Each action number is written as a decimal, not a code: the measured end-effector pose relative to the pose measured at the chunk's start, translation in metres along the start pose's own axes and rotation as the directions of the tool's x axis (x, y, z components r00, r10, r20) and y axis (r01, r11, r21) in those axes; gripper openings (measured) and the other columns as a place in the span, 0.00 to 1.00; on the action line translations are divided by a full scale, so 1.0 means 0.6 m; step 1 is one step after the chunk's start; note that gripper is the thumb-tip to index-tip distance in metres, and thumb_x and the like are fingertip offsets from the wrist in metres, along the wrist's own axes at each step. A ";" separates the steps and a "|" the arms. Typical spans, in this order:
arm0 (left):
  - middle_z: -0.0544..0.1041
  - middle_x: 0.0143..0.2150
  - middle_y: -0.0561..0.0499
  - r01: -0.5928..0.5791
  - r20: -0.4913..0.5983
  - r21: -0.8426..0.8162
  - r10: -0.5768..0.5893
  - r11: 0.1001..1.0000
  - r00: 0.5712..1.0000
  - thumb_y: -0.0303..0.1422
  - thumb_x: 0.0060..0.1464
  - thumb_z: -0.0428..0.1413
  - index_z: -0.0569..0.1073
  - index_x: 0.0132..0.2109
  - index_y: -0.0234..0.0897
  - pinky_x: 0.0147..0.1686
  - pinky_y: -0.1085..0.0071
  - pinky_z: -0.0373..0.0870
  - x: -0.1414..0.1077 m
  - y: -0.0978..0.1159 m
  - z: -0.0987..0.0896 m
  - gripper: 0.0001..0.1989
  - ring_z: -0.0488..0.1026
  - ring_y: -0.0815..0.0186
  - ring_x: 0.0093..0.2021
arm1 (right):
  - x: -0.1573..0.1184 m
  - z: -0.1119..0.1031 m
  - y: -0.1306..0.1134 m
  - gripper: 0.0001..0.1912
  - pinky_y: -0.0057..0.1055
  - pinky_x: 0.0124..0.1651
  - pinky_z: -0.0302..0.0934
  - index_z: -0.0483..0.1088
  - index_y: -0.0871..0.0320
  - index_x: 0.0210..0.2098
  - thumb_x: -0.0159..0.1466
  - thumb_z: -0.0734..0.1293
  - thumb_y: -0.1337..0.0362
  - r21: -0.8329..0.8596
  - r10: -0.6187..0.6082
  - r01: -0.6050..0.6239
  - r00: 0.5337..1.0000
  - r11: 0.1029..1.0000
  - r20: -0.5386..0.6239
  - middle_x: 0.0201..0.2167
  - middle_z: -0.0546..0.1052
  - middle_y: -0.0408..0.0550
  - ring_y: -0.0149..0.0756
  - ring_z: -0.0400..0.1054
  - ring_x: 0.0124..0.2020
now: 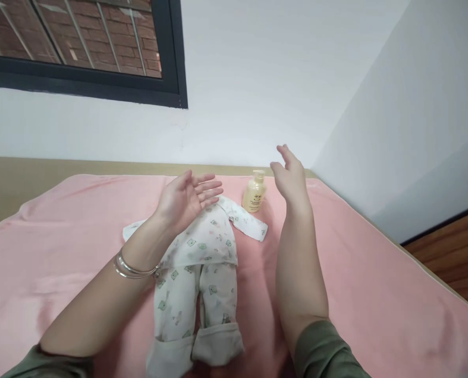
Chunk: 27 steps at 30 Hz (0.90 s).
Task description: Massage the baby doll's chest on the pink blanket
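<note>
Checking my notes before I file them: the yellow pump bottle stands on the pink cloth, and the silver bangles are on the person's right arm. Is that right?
One slip: the head view shows the silver bangles on the person's left arm. The yellow pump bottle does stand on the pink cloth.
</note>
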<state>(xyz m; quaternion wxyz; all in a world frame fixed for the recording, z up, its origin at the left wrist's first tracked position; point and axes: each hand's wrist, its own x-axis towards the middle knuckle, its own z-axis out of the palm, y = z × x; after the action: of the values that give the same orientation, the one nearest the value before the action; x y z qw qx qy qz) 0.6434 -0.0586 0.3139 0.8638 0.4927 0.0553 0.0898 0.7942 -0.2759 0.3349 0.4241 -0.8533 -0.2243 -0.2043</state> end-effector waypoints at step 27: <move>0.51 0.75 0.28 0.365 0.031 -0.330 -0.376 0.871 0.926 0.47 0.65 0.40 0.44 0.75 0.25 0.61 0.63 0.71 0.192 -0.039 0.101 0.40 0.53 0.53 0.74 | -0.012 0.097 -0.019 0.29 0.46 0.74 0.38 0.57 0.77 0.68 0.70 0.55 0.68 -0.685 0.137 0.130 0.937 0.717 0.321 0.70 0.60 0.68 0.52 0.50 0.73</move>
<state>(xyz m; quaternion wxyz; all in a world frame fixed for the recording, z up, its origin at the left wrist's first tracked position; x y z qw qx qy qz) 0.7698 -0.0971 0.3239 0.9339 0.3198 0.1477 -0.0609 0.7910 -0.2238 0.3061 0.0254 -0.9722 -0.2007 -0.1183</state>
